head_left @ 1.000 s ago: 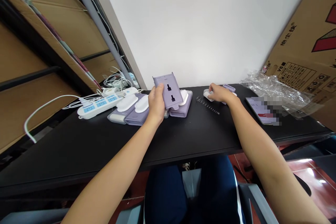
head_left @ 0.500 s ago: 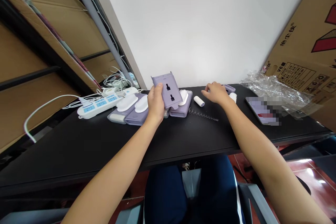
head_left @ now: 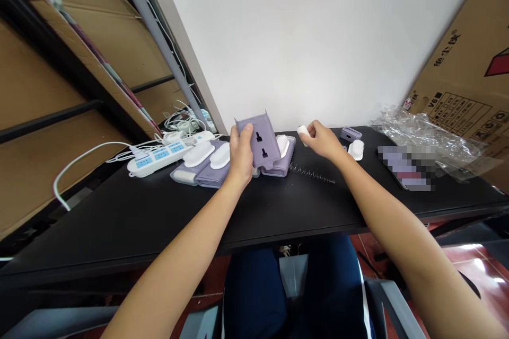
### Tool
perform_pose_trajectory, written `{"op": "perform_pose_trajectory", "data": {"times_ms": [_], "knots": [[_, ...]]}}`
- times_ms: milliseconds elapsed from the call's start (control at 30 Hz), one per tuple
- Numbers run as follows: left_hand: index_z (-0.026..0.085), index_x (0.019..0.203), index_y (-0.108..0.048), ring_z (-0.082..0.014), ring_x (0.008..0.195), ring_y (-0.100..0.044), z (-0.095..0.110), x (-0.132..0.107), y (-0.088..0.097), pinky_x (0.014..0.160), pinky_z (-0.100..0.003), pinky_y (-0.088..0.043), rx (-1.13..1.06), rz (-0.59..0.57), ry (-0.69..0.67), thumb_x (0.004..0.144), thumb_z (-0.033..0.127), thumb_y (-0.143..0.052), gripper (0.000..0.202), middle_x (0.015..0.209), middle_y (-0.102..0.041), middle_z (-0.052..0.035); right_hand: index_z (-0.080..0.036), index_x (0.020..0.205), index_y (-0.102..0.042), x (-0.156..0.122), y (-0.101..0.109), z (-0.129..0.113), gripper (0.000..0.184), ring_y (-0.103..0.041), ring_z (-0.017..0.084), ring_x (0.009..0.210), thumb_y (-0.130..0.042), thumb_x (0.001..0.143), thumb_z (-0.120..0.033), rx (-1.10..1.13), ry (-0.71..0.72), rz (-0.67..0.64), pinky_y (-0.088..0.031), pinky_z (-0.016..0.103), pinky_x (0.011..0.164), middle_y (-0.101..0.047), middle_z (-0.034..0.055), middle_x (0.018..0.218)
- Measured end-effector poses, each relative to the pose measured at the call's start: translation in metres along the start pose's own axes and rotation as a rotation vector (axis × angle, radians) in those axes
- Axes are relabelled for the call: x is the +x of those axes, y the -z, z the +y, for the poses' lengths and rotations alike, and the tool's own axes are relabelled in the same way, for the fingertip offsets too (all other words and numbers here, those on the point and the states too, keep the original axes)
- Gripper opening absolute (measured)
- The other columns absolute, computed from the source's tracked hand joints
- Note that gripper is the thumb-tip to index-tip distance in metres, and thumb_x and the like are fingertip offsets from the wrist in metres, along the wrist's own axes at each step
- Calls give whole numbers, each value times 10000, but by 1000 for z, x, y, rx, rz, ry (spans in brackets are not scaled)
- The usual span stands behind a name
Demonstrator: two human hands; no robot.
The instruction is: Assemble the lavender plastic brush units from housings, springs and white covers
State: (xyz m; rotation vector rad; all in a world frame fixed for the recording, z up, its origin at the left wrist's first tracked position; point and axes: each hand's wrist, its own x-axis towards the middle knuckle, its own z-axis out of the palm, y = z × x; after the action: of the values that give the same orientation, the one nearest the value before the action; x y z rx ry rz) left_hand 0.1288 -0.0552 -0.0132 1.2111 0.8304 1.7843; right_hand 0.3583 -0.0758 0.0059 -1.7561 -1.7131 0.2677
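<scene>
My left hand (head_left: 240, 154) grips a lavender plastic socket faceplate (head_left: 259, 141) with dark slots, holding it tilted up above the desk. My right hand (head_left: 323, 141) is shut on a small white cylinder (head_left: 303, 135), pinched in the fingertips. Just below that hand, a thin metal coil spring (head_left: 312, 173) lies on the desk. Behind the left hand are lavender socket casings (head_left: 210, 176) topped by white oval pieces (head_left: 198, 154). A small lavender part (head_left: 350, 134) and a white oval cap (head_left: 356, 149) lie to the right of my right hand.
A white power strip (head_left: 159, 158) with tangled cables sits at the left on the black desk (head_left: 159, 222). At the right are a pixelated tablet (head_left: 405, 168) and crumpled clear plastic (head_left: 417, 132). Cardboard boxes flank the desk.
My right hand has lifted the white cylinder off the desk, uncovering the white oval cap. The left hand still holds the faceplate. The view has shifted slightly.
</scene>
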Motion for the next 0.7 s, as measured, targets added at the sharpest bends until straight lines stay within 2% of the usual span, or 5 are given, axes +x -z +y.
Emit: {"op": "perform_pose_trajectory", "data": {"times_ms": [100,233,367,500,700], "knots": [[222,1033,-682,-204,982,-706,6,-5,0,870,-302,-573,165,-160,-86,824,700,-757,527,1016,-749,-50,-259,977,-478,0,-3,-3,280,-646,183,772,-572,974,-523,362,22,49,-434,326,733,-683,4,887],[218,1133,-722,-223,986,-722,20,-13,2,875,-317,-573,366,-353,-198,871,685,-726,535,1076,-785,-68,-279,1027,-429,-2,-4,-13,379,-656,155,670,-508,1002,-648,720,53,8,-407,291,604,-690,-8,879],[249,1277,-726,-255,1036,-736,36,-19,10,918,-342,-552,774,-496,-479,901,638,-734,541,1164,-790,-67,-290,1062,-425,-9,-2,-20,504,-673,156,653,-558,948,-762,884,161,-59,-394,263,532,-700,-13,849],[280,1339,-726,-285,1040,-739,41,-19,15,865,-345,-536,1155,-490,-711,942,617,-706,522,1156,-790,-88,-295,1108,-431,-17,-3,-23,546,-703,157,684,-616,921,-774,920,229,-100,-457,256,552,-717,-18,870],[289,1368,-705,-295,1071,-725,37,-17,15,814,-334,-512,1245,-442,-676,959,576,-703,500,1182,-778,-94,-297,1161,-421,-16,-11,-21,604,-735,148,738,-645,893,-790,885,222,-130,-525,249,598,-733,-6,964]]}}
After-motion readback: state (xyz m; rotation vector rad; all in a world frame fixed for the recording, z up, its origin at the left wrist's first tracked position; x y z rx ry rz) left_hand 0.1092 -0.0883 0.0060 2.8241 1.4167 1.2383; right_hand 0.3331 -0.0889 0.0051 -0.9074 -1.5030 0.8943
